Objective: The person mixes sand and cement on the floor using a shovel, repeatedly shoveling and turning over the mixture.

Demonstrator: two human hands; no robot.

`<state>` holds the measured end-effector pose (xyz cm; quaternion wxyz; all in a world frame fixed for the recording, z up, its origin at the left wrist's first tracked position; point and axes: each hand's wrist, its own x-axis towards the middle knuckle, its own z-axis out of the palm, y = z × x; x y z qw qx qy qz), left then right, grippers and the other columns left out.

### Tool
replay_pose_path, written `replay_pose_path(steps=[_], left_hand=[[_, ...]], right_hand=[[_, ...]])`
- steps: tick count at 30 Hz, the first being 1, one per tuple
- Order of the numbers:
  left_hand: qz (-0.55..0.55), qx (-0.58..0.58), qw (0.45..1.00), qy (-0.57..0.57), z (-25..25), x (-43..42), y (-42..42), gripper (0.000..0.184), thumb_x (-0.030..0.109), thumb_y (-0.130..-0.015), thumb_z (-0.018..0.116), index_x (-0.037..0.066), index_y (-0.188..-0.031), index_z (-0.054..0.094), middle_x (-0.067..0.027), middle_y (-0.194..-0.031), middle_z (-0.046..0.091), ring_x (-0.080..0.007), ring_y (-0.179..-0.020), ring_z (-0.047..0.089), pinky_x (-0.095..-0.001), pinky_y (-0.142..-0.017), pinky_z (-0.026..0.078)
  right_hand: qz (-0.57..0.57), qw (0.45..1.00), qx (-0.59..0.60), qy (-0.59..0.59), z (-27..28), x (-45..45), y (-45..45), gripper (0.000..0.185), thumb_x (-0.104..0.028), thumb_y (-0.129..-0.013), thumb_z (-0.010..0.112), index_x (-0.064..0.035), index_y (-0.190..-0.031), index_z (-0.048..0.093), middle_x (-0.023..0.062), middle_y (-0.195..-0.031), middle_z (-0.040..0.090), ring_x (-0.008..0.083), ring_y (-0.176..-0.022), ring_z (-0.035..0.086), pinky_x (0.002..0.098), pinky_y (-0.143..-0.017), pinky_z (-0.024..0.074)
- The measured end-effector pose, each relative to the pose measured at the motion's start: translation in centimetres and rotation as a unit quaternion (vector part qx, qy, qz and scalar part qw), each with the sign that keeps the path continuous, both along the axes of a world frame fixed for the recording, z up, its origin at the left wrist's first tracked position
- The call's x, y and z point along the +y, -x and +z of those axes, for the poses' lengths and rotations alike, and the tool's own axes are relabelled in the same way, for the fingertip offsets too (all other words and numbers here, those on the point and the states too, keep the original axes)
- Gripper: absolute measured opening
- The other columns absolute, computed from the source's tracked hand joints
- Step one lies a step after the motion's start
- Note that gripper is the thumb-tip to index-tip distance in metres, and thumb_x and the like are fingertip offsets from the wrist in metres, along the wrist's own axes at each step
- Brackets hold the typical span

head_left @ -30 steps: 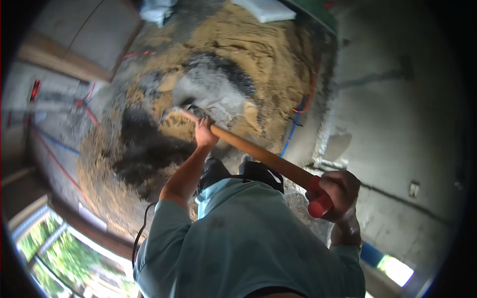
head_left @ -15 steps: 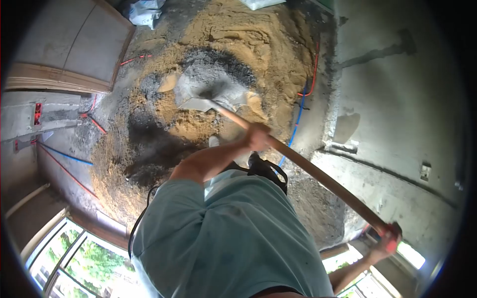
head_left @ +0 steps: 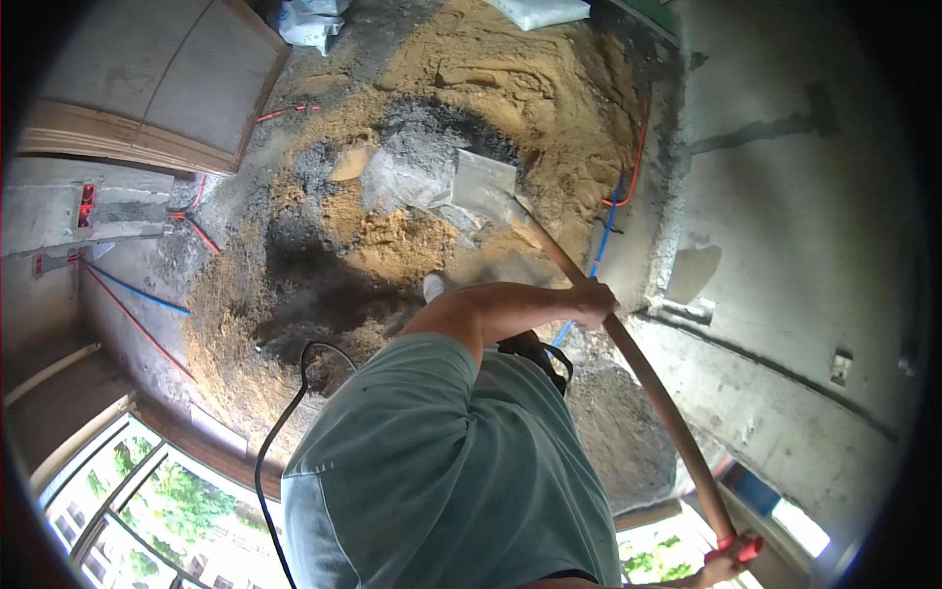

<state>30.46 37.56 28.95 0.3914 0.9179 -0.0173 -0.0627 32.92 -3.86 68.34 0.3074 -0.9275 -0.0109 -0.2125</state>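
A shovel (head_left: pixel 653 388) with a long wooden shaft slants across the right half of the view. Its flat grey blade (head_left: pixel 483 183) is over the right side of a heap of grey powder (head_left: pixel 407 167), which lies on yellow sand (head_left: pixel 392 240). Partway down the shaft, my left hand (head_left: pixel 594 302) is wrapped round the wood. At the low right, my right hand (head_left: pixel 728 562) is closed round the red-coloured end of the handle. Whether the blade touches the heap I cannot tell.
Red and blue pipes (head_left: pixel 606 231) run along the right wall (head_left: pixel 775 196); more lie at the left. White bags (head_left: pixel 312 25) rest at the far end. A wooden-framed panel (head_left: pixel 177 79) stands at left. A black cable (head_left: pixel 263 471) hangs beside my shirt. Windows (head_left: pixel 147 501) are behind.
The shovel blade has come out of the grey powder and swung right. My left hand has moved right and slightly down; my right hand has moved down and a little left.
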Motion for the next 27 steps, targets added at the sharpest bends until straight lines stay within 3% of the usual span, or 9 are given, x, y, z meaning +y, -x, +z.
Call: replay_pose_path(steps=[1,3,6,9,13,19,24,25,27], left_hand=[[-0.006,0.028,1.0,0.001,-0.3,1.1,0.9,0.016,0.012,-0.065,0.062,0.014,-0.08,0.062,-0.0068,-0.075,0.063,-0.0257,-0.083,0.062,-0.039,-0.073,0.048],[0.009,0.056,0.998,-0.013,-2.5,3.1,2.2,0.018,0.013,-0.065,0.062,0.015,-0.083,0.064,-0.0073,-0.075,0.064,-0.0265,-0.081,0.063,-0.0389,-0.072,0.048],[0.056,0.089,0.994,-0.025,-4.9,6.3,4.0,0.02,0.014,-0.067,0.06,0.017,-0.086,0.065,-0.0075,-0.079,0.064,-0.0268,-0.084,0.062,-0.0383,-0.074,0.048],[0.086,0.119,0.989,-0.027,-3.9,8.6,5.8,0.021,0.016,-0.07,0.059,0.018,-0.089,0.066,-0.0075,-0.086,0.065,-0.027,-0.089,0.061,-0.0377,-0.08,0.046],[0.12,0.102,0.986,-0.053,-8.0,10.3,7.2,0.02,0.015,-0.072,0.058,0.017,-0.09,0.065,-0.0066,-0.089,0.064,-0.0258,-0.092,0.06,-0.037,-0.079,0.047],[0.232,0.008,0.97,-0.077,-5.9,13.3,12.1,0.017,0.016,-0.068,0.062,0.013,-0.084,0.063,-0.0064,-0.085,0.06,-0.0233,-0.09,0.057,-0.037,-0.082,0.042],[0.363,-0.158,0.913,-0.096,1.5,14.6,10.3,0.014,0.015,-0.063,0.063,0.009,-0.076,0.059,-0.0056,-0.079,0.056,-0.0231,-0.085,0.055,-0.0374,-0.082,0.041],[0.371,-0.173,0.908,-0.086,4.0,15.2,9.8,0.015,0.015,-0.062,0.063,0.009,-0.076,0.059,-0.0055,-0.078,0.056,-0.0233,-0.084,0.055,-0.0371,-0.081,0.042],[0.389,-0.251,0.884,-0.065,9.3,15.6,9.7,0.017,0.015,-0.059,0.063,0.009,-0.075,0.059,-0.006,-0.077,0.055,-0.0238,-0.084,0.055,-0.0371,-0.081,0.042]], right_hand=[[0.051,0.997,-0.058,0.002,-1.5,4.0,1.0,0.043,-0.03,-0.082,0.063,0.0072,-0.102,0.053,0.0106,-0.085,0.059,0.018,-0.072,0.056,0.0287,-0.066,0.0447],[0.04,0.991,0.115,0.049,-2.3,6.4,1.3,0.042,-0.029,-0.083,0.062,0.006,-0.104,0.052,0.0087,-0.084,0.057,0.0158,-0.066,0.053,0.0287,-0.061,0.0439],[0.165,0.986,0.032,0.005,-7.4,7.0,-0.3,0.035,-0.028,-0.084,0.062,0.0046,-0.095,0.055,0.0039,-0.074,0.053,0.0109,-0.057,0.048,0.0246,-0.048,0.037],[0.098,0.987,0.124,0.033,-6.7,10.6,1.0,0.035,-0.029,-0.084,0.062,0.0047,-0.091,0.056,0.0057,-0.076,0.055,0.0119,-0.062,0.051,0.0254,-0.052,0.0397],[0.003,0.998,0.011,0.065,-9.4,14.1,2.7,0.03,-0.023,-0.078,0.068,0.0031,-0.088,0.058,0.0066,-0.075,0.058,0.0136,-0.069,0.054,0.0271,-0.06,0.0441],[0.277,0.959,-0.057,-0.01,-13.1,11.0,-0.3,0.015,-0.012,-0.074,0.068,-0.0001,-0.076,0.058,0.0047,-0.07,0.058,0.0144,-0.062,0.054,0.0284,-0.058,0.0451],[0.386,0.903,-0.179,0.062,-2.8,15.6,-2.6,0.024,-0.019,-0.078,0.064,0.0031,-0.083,0.056,0.0107,-0.081,0.057,0.0189,-0.072,0.055,0.0319,-0.064,0.0446],[0.365,0.902,-0.23,-0.007,-1.4,12.8,-5.9,0.029,-0.023,-0.081,0.06,0.005,-0.085,0.054,0.0143,-0.08,0.056,0.0214,-0.071,0.054,0.0346,-0.063,0.0438],[0.499,0.843,-0.198,0.016,5.7,14.6,-6.8,0.033,-0.025,-0.082,0.061,0.0075,-0.086,0.054,0.0154,-0.079,0.056,0.0279,-0.072,0.057,0.0371,-0.067,0.0465]])
